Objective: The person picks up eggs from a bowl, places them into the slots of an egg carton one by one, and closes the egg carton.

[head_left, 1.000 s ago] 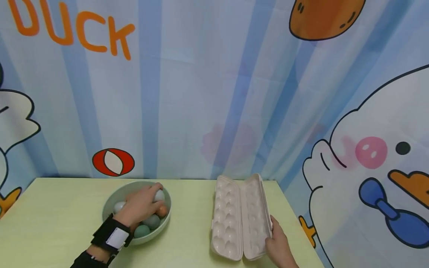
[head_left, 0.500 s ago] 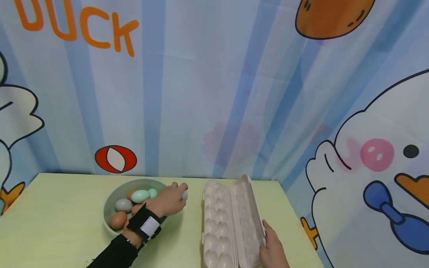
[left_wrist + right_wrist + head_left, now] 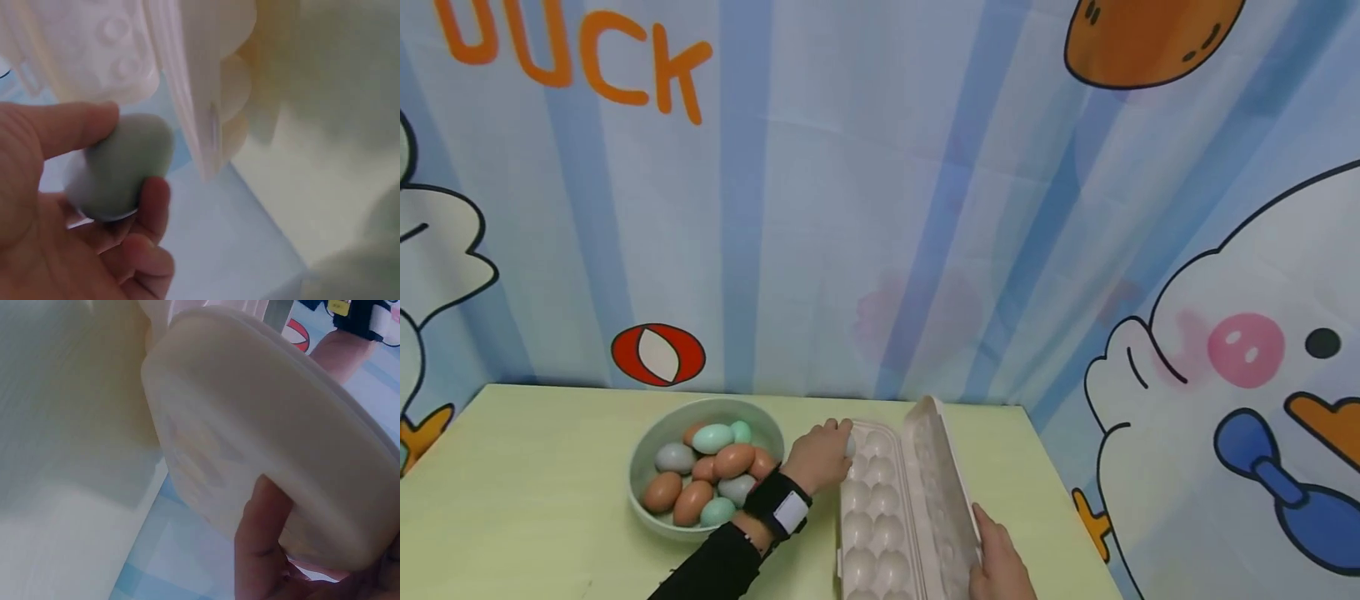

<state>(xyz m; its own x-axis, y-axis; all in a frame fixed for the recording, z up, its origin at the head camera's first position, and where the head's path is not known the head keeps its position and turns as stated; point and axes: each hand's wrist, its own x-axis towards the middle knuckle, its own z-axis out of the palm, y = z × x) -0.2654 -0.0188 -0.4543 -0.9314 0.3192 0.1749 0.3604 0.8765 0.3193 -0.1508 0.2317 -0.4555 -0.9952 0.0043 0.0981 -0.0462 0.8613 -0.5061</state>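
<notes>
My left hand holds a pale grey-green egg over the far left edge of an open, off-white egg carton. In the left wrist view its thumb and fingers pinch the egg from both sides, apart from the carton. The carton's cups that show are bare; its near end is cut off by the frame. My right hand grips the edge of the carton's raised lid. The right wrist view shows a finger pressed against the lid's outside. Left of the carton stands a light green bowl.
In the bowl lie several brown eggs, blue-green eggs and grey eggs. The pale yellow table ends at a striped blue curtain with duck drawings.
My left hand has lifted the egg from the bowl and carried it right to the carton. The carton has slid left and nearer, and its lid stands steeper, still in my right hand.
</notes>
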